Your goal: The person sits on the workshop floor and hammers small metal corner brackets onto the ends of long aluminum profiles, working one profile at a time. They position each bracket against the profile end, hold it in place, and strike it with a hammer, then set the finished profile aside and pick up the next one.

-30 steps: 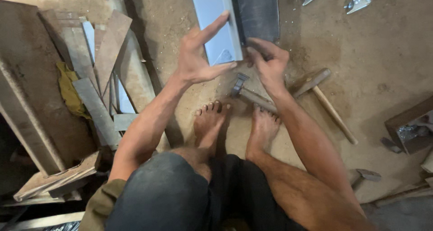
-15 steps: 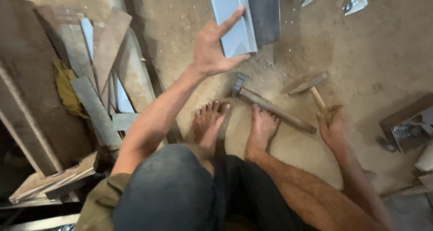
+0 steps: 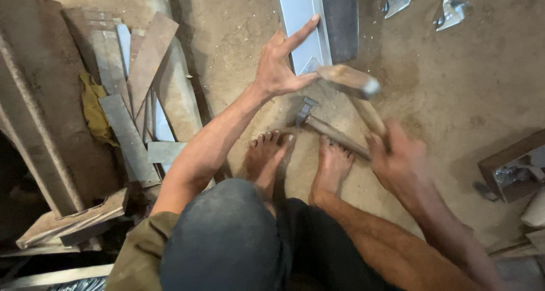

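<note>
Dirt floor (image 3: 454, 92) fills the frame, sandy and scuffed, beneath a squatting, barefoot person seen from above. At the left edge lies a heap of grey metal strips and offcuts (image 3: 128, 120), a yellow rag (image 3: 93, 106) tucked among them. A long, pale sheet-metal channel (image 3: 304, 24) runs from the top of the frame down toward the person — its near end lies just ahead of the toes. The left hand (image 3: 278, 67) is spread open, fingers splayed, forefinger resting on the channel's upper face and thumb reaching toward its end; it grasps nothing. The right hand (image 3: 394, 157), blurred, is clenched around the handle of a wooden mallet (image 3: 349, 81), whose head hangs just beside the channel's near end, close to the left thumb. A steel hammer (image 3: 321, 123) lies on the dirt between mallet and feet. Two crumpled scraps of shiny metal (image 3: 451, 10) sit well apart at top right.
</note>
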